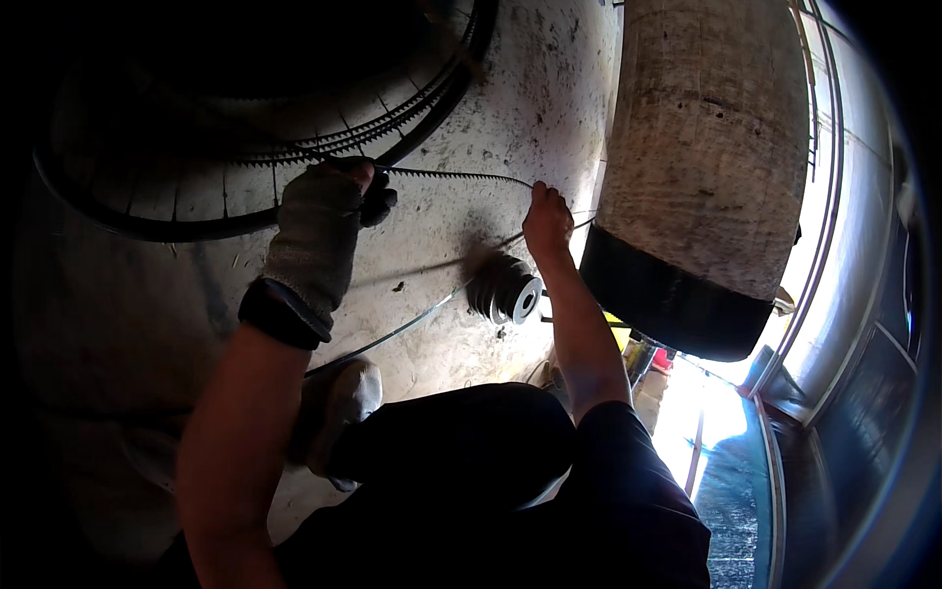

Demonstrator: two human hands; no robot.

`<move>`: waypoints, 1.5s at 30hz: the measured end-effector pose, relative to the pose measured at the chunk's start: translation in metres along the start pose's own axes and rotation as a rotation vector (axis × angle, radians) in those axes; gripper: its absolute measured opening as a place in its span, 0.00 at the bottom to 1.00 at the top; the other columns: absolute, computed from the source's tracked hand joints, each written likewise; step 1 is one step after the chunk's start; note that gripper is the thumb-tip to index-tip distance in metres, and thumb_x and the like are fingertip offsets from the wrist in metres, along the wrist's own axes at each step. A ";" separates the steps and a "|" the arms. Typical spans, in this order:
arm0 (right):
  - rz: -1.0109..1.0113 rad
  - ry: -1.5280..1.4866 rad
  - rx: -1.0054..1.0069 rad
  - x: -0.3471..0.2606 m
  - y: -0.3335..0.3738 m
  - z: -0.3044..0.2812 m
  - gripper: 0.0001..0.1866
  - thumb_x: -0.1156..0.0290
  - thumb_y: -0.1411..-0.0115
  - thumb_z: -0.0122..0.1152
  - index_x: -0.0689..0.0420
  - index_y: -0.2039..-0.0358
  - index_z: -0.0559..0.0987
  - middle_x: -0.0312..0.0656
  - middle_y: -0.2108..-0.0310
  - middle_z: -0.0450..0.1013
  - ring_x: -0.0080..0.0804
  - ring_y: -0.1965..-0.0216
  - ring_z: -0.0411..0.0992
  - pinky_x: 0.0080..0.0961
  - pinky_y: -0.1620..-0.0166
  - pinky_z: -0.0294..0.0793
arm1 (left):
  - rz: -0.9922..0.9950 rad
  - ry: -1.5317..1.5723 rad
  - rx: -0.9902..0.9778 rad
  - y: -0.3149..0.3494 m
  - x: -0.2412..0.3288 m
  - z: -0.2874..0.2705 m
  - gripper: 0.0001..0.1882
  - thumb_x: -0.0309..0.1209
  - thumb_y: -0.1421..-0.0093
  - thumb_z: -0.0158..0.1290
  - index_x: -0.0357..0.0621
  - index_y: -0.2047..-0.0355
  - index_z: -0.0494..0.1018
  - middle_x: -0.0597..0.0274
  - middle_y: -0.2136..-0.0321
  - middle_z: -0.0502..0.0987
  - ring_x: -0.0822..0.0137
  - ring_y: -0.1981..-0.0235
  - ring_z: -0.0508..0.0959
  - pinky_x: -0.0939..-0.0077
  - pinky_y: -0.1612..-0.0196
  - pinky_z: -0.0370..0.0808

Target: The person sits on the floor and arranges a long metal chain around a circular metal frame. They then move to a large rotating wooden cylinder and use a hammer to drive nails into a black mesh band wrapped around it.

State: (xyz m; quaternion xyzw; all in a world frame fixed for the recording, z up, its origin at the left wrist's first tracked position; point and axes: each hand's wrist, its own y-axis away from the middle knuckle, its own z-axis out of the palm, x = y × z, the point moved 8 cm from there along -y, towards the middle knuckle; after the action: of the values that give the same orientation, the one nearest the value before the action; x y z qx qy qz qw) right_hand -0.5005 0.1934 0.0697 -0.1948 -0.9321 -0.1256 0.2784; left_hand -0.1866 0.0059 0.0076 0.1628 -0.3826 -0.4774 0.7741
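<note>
At 12 o'clock from the middle of the view, a dark toothed strip (461, 176) runs between the two hands, nearly straight before dipping slightly at its right end. The left hand (329, 196), at 10 o'clock in a grey glove with a black cuff, has its fingers curled closed on the strip; their exact hold is lost in shadow. The right hand (549, 224), between 1 and 2 o'clock, pinches the strip between thumb and fingers. Beyond the left hand, between 10 and 11, toothed loops (392, 123) curve inside a black hoop (167, 231). Just off the middle toward 3 lies a dark ribbed spool (505, 290) with a pale end. A big drum (702, 147), dark along its lower end, fills 2 o'clock. At 8, a shoe (358, 393) rests on the stained floor (422, 358).
</note>
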 end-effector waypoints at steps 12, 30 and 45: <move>-0.057 -0.072 0.226 -0.010 -0.017 -0.031 0.16 0.79 0.52 0.56 0.55 0.60 0.71 0.43 0.68 0.70 0.43 0.62 0.72 0.42 0.61 0.74 | 0.238 -0.147 -0.084 -0.004 0.012 -0.017 0.16 0.38 0.30 0.49 0.36 0.55 0.73 0.58 0.56 0.76 0.68 0.55 0.77 0.73 0.50 0.77; -0.001 0.056 0.056 -0.036 0.015 -0.008 0.07 0.74 0.50 0.58 0.53 0.72 0.69 0.38 0.76 0.69 0.33 0.72 0.75 0.27 0.72 0.78 | 0.116 -0.160 -0.050 0.011 0.015 -0.019 0.15 0.33 0.31 0.47 0.34 0.54 0.73 0.58 0.63 0.78 0.68 0.62 0.78 0.73 0.54 0.78; 0.133 -0.050 0.006 0.030 -0.020 0.031 0.09 0.79 0.46 0.54 0.56 0.65 0.69 0.48 0.69 0.74 0.50 0.67 0.77 0.46 0.67 0.77 | 0.030 -0.112 0.007 -0.019 -0.027 0.025 0.13 0.31 0.31 0.46 0.34 0.54 0.73 0.56 0.61 0.78 0.64 0.60 0.80 0.71 0.53 0.80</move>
State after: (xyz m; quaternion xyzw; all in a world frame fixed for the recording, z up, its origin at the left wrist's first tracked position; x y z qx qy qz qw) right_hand -0.5469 0.1951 0.0590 -0.2587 -0.9241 -0.0992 0.2632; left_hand -0.2242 0.0229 0.0001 0.1327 -0.4295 -0.4730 0.7578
